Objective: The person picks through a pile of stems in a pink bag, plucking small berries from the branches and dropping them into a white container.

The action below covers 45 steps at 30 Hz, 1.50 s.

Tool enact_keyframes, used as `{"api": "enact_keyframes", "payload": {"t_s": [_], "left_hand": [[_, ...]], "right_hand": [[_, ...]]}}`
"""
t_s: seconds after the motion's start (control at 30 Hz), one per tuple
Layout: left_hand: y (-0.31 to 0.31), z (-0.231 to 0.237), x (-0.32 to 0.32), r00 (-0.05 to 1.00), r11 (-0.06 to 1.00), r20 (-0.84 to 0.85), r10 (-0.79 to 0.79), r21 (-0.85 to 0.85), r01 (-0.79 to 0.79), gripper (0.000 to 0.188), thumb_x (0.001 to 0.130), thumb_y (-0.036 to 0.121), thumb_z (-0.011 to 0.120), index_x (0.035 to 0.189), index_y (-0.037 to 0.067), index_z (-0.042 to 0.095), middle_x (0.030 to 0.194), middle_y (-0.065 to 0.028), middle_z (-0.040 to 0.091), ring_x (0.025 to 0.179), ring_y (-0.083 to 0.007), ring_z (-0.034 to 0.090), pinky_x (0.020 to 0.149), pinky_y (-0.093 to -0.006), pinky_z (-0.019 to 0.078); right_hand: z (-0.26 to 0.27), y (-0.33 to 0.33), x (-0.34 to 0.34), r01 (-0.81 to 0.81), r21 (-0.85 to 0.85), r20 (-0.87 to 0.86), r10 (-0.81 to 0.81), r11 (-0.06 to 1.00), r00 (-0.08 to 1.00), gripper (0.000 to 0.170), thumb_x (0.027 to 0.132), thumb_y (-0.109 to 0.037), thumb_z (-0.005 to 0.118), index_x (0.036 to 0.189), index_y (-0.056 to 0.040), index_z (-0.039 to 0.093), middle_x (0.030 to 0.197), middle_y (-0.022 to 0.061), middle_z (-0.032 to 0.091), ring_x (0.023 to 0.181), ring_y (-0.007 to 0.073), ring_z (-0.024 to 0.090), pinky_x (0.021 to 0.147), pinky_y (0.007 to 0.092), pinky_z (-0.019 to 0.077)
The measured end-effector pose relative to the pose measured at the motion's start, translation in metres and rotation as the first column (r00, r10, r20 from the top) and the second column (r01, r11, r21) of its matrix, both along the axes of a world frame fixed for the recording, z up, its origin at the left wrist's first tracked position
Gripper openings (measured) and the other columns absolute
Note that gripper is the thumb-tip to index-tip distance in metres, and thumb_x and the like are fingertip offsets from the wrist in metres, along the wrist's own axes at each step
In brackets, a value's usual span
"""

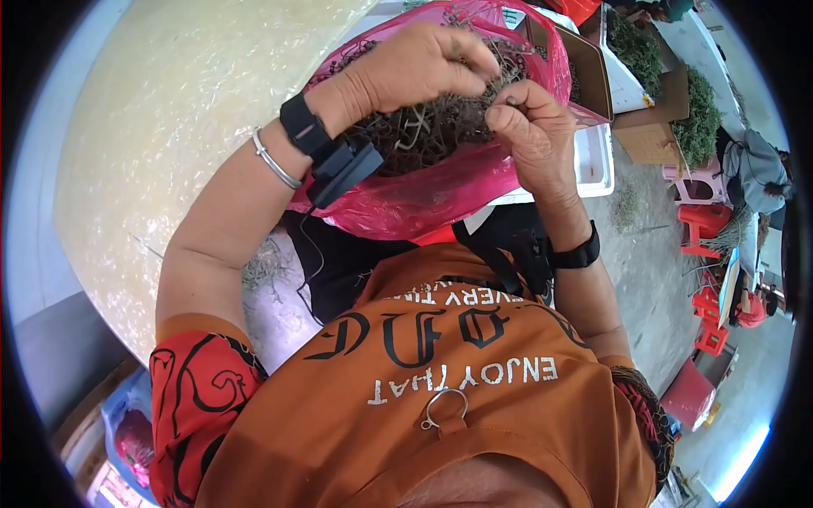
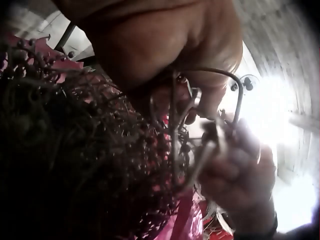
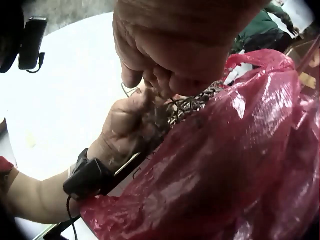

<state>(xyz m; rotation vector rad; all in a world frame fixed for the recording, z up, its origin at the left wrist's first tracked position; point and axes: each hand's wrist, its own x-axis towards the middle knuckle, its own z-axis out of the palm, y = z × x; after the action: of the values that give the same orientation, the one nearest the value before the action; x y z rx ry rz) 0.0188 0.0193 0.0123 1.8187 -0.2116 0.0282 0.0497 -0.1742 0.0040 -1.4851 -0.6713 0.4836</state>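
A pink plastic bag [image 1: 406, 203] full of tangled, thin grey-brown plant stems [image 1: 423, 127] lies before the person. Over its opening is the left hand [image 1: 415, 68], fingers curled, with a bent plant stem [image 2: 239, 95] looping out of its grip in the left wrist view. At the bag's right side the right hand [image 1: 538, 140] pinches a small dark piece of stem [image 1: 511, 101] between thumb and index finger. The hands come close together in the right wrist view, where the right hand's fingers [image 3: 160, 85] hide most of what it holds.
A table with a shiny clear cover [image 1: 169, 152] is to the left. Cardboard boxes [image 1: 648, 135] with green plants [image 1: 699, 118] and a white foam box [image 1: 597, 161] stand at the right. Red stools [image 1: 705, 229] and a person in grey [image 1: 754, 173] are farther right.
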Motion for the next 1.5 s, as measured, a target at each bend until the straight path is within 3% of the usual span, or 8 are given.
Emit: {"api": "enact_keyframes", "payload": {"t_s": [0.1, 0.23, 0.33, 0.6, 0.9, 1.07, 1.27, 1.5], "left_hand": [[-0.020, -0.023, 0.003, 0.876, 0.977, 0.434, -0.212, 0.130, 0.172, 0.029, 0.084, 0.024, 0.061, 0.103, 0.003, 0.059, 0.078, -0.0003, 0.059, 0.070, -0.0088, 0.055, 0.061, -0.0234, 0.0469], [-0.020, -0.015, -0.007, 0.968, 0.973, 0.095, -0.232, 0.019, 0.231, 0.026, 0.078, 0.021, 0.067, 0.095, 0.003, 0.063, 0.075, -0.0052, 0.063, 0.072, -0.0117, 0.058, 0.064, -0.0285, 0.0479], [-0.018, -0.018, -0.003, 0.956, 0.965, 0.160, -0.244, 0.135, 0.224, 0.024, 0.078, 0.022, 0.067, 0.092, 0.002, 0.063, 0.074, -0.0048, 0.064, 0.070, -0.0119, 0.059, 0.064, -0.0280, 0.0477], [0.002, -0.013, 0.000, 0.992, 0.995, 0.111, 0.065, 0.067, -0.073, 0.023, 0.086, 0.025, 0.059, 0.086, 0.003, 0.064, 0.078, -0.0036, 0.064, 0.053, -0.0076, 0.050, 0.048, -0.0211, 0.0408], [0.002, -0.020, -0.002, 0.958, 0.926, -0.271, 0.095, -0.328, -0.185, 0.019, 0.088, 0.021, 0.056, 0.089, 0.003, 0.063, 0.077, -0.0064, 0.065, 0.044, -0.0038, 0.039, 0.040, -0.0175, 0.0320], [0.011, -0.034, 0.004, 0.949, 0.916, -0.303, 0.082, -0.353, -0.192, 0.019, 0.088, 0.021, 0.056, 0.088, 0.003, 0.063, 0.078, -0.0067, 0.065, 0.044, -0.0038, 0.038, 0.040, -0.0175, 0.0305], [0.007, -0.031, 0.004, 0.934, 0.898, -0.346, 0.085, -0.379, -0.222, 0.020, 0.088, 0.022, 0.056, 0.089, 0.003, 0.062, 0.078, -0.0067, 0.065, 0.045, -0.0040, 0.037, 0.041, -0.0182, 0.0307], [0.008, -0.027, 0.004, 0.949, 0.877, -0.308, 0.074, -0.433, -0.209, 0.021, 0.089, 0.023, 0.054, 0.088, 0.003, 0.063, 0.080, -0.0070, 0.065, 0.049, -0.0050, 0.040, 0.044, -0.0204, 0.0357]], "right_hand": [[0.005, 0.004, 0.000, 0.054, 0.015, 0.346, -0.056, 0.998, 0.937, 0.004, 0.083, -0.003, 0.058, 0.086, -0.0006, 0.058, 0.066, -0.0036, 0.051, 0.057, 0.0058, 0.044, 0.053, 0.0178, 0.0372], [0.016, 0.005, -0.002, 0.117, -0.098, 0.657, -0.024, 0.988, 0.753, 0.006, 0.082, -0.005, 0.059, 0.086, -0.0002, 0.059, 0.068, -0.0019, 0.052, 0.059, 0.0037, 0.044, 0.051, 0.0162, 0.0351], [0.019, 0.000, 0.001, -0.031, 0.057, 0.063, 0.027, 0.998, 0.998, 0.010, 0.082, -0.008, 0.060, 0.085, 0.0005, 0.059, 0.066, 0.0004, 0.054, 0.057, 0.0029, 0.045, 0.049, 0.0171, 0.0345], [0.044, -0.027, -0.009, -0.627, 0.010, 0.134, 0.620, 0.779, 0.773, 0.006, 0.080, -0.006, 0.056, 0.082, -0.0001, 0.058, 0.058, -0.0002, 0.048, 0.048, 0.0055, 0.037, 0.044, 0.0185, 0.0295], [0.011, -0.037, 0.014, 0.119, 0.327, -0.525, 0.076, 0.938, 0.847, 0.004, 0.074, -0.003, 0.057, 0.077, -0.0031, 0.055, 0.057, -0.0007, 0.046, 0.046, 0.0054, 0.034, 0.042, 0.0189, 0.0269], [0.004, -0.025, -0.005, -0.015, -0.171, 0.106, 0.034, 0.985, 0.994, 0.009, 0.075, -0.009, 0.060, 0.081, -0.0039, 0.055, 0.060, -0.0011, 0.047, 0.048, 0.0078, 0.039, 0.043, 0.0202, 0.0317], [-0.037, -0.013, -0.007, 0.221, -0.479, 0.805, 0.325, 0.849, 0.496, 0.013, 0.077, -0.011, 0.059, 0.087, -0.0041, 0.056, 0.060, -0.0024, 0.046, 0.052, 0.0072, 0.045, 0.047, 0.0224, 0.0371], [-0.032, -0.029, -0.004, -0.009, -0.374, 0.440, 0.186, 0.927, 0.879, 0.009, 0.080, -0.010, 0.057, 0.083, -0.0025, 0.054, 0.061, -0.0014, 0.046, 0.052, 0.0117, 0.046, 0.046, 0.0230, 0.0370]]}}
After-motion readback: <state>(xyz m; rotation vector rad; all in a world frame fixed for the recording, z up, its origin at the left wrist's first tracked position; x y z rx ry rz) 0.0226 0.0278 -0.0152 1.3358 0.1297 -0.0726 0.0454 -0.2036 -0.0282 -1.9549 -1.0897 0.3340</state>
